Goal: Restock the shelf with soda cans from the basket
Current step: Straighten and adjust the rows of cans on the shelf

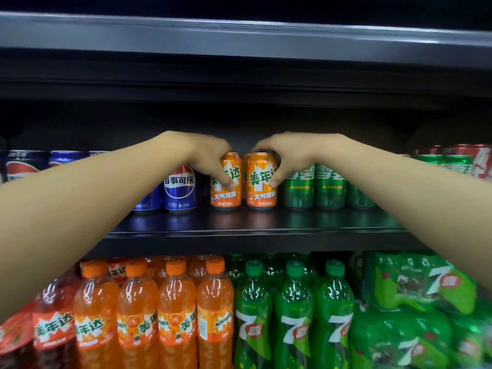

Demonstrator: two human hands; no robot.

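A black metal shelf [247,230] runs across the middle of a dark store display, with the grey edge of a higher shelf [239,38] above it. Its glossy surface mirrors the cans standing on it. At the left stand blue Pepsi cans [180,191], at the right green Sprite cans [314,187], and at the far right red cans [476,161], partly blurred. On the level below, orange Mirinda bottles [175,315] fill the left side, green 7-Up bottles [292,315] stand beside them, and shrink-wrapped green 7-Up packs [415,283] lie at the right.

Two orange Mirinda cans stand upright side by side in the gap between the blue and the green rows, near the front of the shelf. The left hand [210,158] comes from above onto the left Mirinda can [226,193]; its grip is pinching that can, thumb on the label and fingers curled over the top. The right hand [285,158] holds the right Mirinda can [262,191] the same way, thumb pressed against the can's right side. The two cans are just beside each other; whether they touch cannot be told. Both forearms reach in from the lower corners.
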